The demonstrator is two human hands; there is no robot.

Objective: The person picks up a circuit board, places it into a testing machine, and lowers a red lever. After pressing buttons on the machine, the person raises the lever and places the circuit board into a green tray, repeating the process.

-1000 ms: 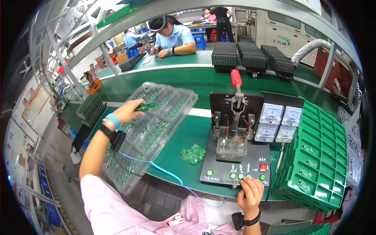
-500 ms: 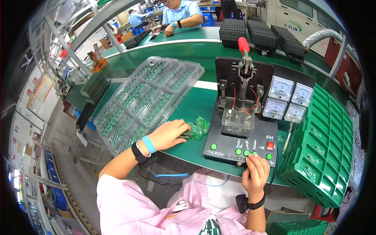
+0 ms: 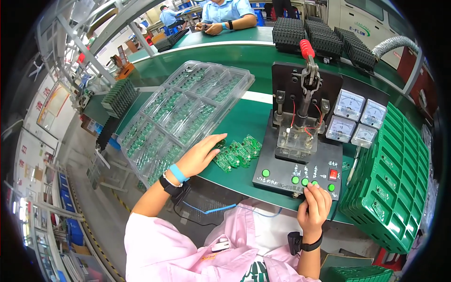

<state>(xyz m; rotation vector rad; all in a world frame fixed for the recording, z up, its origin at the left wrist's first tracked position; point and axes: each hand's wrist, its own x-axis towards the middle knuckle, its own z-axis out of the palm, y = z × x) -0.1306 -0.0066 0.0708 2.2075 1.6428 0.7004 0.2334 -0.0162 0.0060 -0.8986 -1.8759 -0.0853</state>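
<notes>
My left hand (image 3: 199,156), with fingers stretched and thumb apart, rests at the left end of a loose spread of small green circuit boards (image 3: 238,152) on the green bench. To their right stands a black test fixture (image 3: 277,180) with a red-handled toggle clamp (image 3: 308,70) and a clear pressing block (image 3: 297,139). Along its front are several green buttons and a red switch (image 3: 333,174). My right hand (image 3: 314,207) has its fingertips at the front edge by the buttons, fingers extended and nothing visible in them. A board under the block cannot be made out.
A clear compartment tray (image 3: 188,96) full of green boards leans at the left. Panel meters (image 3: 349,104) and stacked green trays (image 3: 413,176) with some boards stand right. Black racks (image 3: 289,34) line the far belt, where another person (image 3: 227,16) sits.
My left hand has drawn back slightly from the boards, which now lie more spread out. My right hand stays at the fixture's front. The whole view has shifted a little.
</notes>
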